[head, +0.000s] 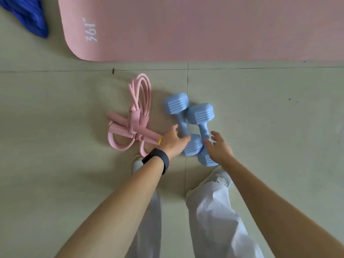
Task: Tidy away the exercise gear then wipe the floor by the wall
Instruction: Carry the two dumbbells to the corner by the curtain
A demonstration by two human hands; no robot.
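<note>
Fingers (186, 139) of left hand (173, 141) were spread loose, thumb and fingertips either side of left dumbbell (181, 123) handle, not closed. Right hand (218, 148) was splayed, released, over near head of right dumbbell (201, 114). Blue cloth (24, 15) lay upper left; pink mat (186, 25) across top; pink pull rope (134, 118) left of centre; dumbbells touching, side by side, frame centre on floor (55, 127). Judged: dumbbells dense, rigid, smooth-coated, possibly slippery; grasp narrow middle handle, one per hand.
</note>
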